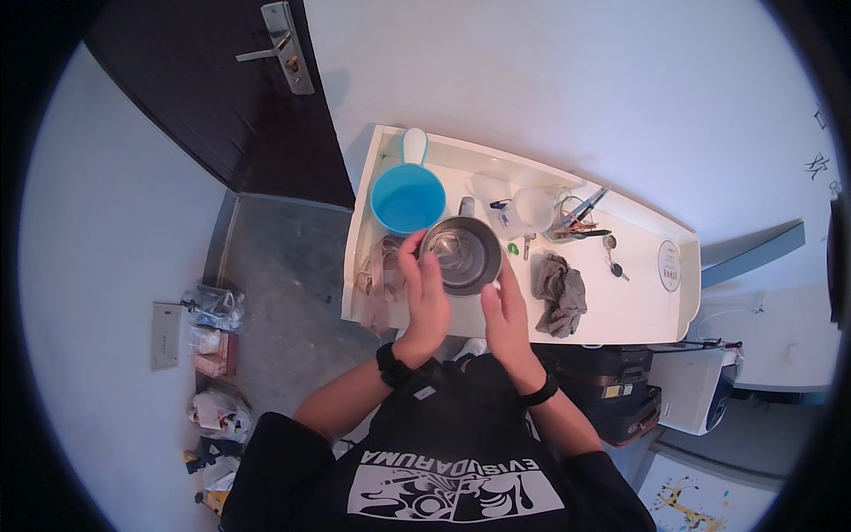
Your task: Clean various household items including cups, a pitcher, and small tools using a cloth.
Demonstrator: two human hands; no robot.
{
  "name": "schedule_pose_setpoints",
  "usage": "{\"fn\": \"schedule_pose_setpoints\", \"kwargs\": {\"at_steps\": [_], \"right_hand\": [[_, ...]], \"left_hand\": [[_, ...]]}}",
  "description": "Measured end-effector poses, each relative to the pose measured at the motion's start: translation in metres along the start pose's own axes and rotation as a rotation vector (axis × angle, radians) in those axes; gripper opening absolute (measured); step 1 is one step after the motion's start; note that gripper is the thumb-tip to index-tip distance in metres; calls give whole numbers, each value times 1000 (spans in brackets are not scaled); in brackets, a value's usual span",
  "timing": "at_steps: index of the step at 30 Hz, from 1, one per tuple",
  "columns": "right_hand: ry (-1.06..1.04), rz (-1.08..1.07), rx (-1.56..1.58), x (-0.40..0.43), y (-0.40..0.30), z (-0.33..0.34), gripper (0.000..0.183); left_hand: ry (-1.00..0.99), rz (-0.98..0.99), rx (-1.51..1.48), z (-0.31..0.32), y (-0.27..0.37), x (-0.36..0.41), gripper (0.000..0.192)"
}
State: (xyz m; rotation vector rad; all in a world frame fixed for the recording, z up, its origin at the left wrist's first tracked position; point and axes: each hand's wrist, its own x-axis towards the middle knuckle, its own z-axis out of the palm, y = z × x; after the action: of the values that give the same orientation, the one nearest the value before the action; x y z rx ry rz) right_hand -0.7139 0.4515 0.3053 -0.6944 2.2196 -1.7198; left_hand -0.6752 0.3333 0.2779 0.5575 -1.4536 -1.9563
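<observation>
Between my two hands is a grey metal cup [465, 282] with a handle pointing away from me; a light-coloured coiled strip or cord shows inside it. My left hand [425, 299] has its fingers against the cup's left side and rim. On the right side, my right hand [508, 309] touches the cup with its fingers and thumb. A blue dipper [408, 198] with a pale handle stands just behind. Left of the cup lies a crumpled pinkish fabric strip [377, 286]. To the right, a crumpled grey-brown cloth [562, 292] rests on the white tabletop [625, 306].
A translucent plastic cup [532, 209], a glass jar [565, 223] with pens, a small green item [512, 249], keys [617, 269] and a round printed disc [669, 266] are on the table. Its raised rim borders the wall. Black cases [611, 372] stand below the front edge.
</observation>
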Motion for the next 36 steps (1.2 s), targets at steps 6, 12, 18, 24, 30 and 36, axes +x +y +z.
{"fn": "schedule_pose_setpoints", "kwargs": {"at_steps": [6,12,18,24,30,36], "right_hand": [[91,248,306,19,19,7,50],[168,329,534,36,29,23,46],[230,276,537,57,45,37,44],[246,235,428,68,60,44,48],[285,254,370,86,70,41,58],[197,351,345,77,83,9,50]], "left_hand": [[-210,109,140,-2,-23,-2,50],[-359,44,175,-20,-24,5,67],[-331,49,249,-11,-31,16,77],[-355,-65,89,-1,-26,29,73],[-265,-143,-19,13,-38,43,72],[-257,-220,-60,4,-47,52,70]]}}
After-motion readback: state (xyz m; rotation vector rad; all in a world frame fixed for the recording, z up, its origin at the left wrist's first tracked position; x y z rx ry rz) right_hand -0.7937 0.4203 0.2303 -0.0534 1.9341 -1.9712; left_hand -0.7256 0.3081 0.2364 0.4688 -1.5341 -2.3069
